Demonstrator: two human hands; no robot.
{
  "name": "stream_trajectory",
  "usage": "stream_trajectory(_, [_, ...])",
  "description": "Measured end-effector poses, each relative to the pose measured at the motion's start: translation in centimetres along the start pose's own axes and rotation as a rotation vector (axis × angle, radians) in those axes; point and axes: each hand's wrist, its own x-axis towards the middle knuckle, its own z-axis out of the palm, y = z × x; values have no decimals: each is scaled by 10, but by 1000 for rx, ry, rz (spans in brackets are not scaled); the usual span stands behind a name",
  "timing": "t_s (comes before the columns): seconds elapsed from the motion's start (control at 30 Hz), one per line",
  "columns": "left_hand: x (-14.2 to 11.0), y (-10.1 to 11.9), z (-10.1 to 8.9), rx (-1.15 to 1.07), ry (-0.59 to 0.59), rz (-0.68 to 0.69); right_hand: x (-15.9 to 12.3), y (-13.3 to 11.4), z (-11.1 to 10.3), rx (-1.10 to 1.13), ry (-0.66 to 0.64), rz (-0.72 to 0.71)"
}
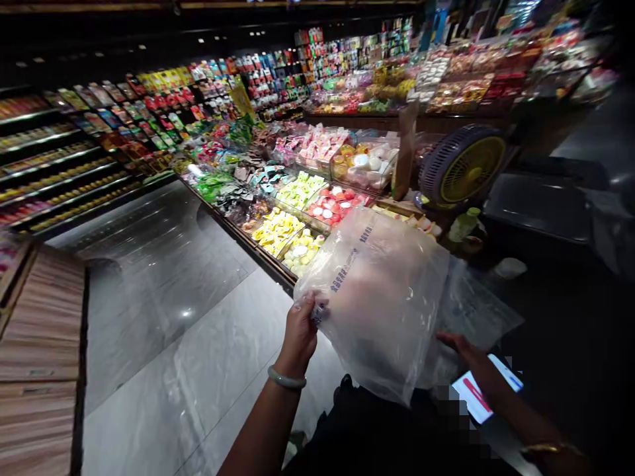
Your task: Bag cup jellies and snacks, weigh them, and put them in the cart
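Note:
A large clear plastic bag [391, 297] with dark printed characters hangs spread out in front of me. My left hand [304, 324], with a pale bangle at the wrist, is closed on the bag's left edge, thumb on top. At the bag's right side is my right hand [469, 354], its visible fingers stretched toward the plastic. Whether they touch it I cannot tell, and the other fingers are hidden. More loose clear plastic [476, 304] fans out behind the bag. Below my right wrist lies a lit phone screen [479, 393], partly covered by the forearm.
Past the bag runs a display counter of small packets, among them yellow packets [278, 231] and red-and-white packets [337, 203]. A round fan [464, 165] and a bottle [466, 225] stand at the right. Wooden drawers [42, 357] border the grey tiled floor [198, 350] at left.

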Motion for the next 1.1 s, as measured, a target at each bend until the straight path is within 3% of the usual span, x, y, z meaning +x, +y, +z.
stream_trajectory(0.07, [0,8,-34,-31,86,26,-3,-50,36,475,-226,195])
stream_trajectory(0.17, [-4,17,-78,-48,200,54,-13,-109,99,668,-483,297])
stream_trajectory(0.33, [-28,27,-155,7,346,57,-24,-156,182,664,-434,334])
stream_trajectory(0.43, [-55,28,-195,406,556,276,-23,-173,209,705,-486,375])
stream_trajectory(0.5, [-76,31,-210,859,497,529,-24,-186,221,730,-527,408])
stream_trajectory(0.57, [-93,38,-214,1262,254,719,-25,-200,233,744,-563,427])
stream_trajectory(0.63, [-102,51,-210,1493,45,770,-26,-214,244,746,-597,440])
stream_trajectory(0.73, [-99,74,-208,1557,-74,722,-22,-231,254,741,-656,442])
stream_trajectory(0.83, [-90,88,-210,1510,-182,584,-10,-243,258,734,-683,421])
stream_trajectory(0.9, [-84,89,-210,1427,-133,452,-1,-247,260,787,-701,394])
stream_trajectory(0.93, [-81,87,-208,1354,-46,390,3,-248,262,825,-748,374])
stream_trajectory(1.03, [-61,80,-197,1084,246,258,10,-247,281,806,-1008,302])
stream_trajectory(1.1, [-40,77,-187,979,273,218,12,-248,302,684,-1158,278])
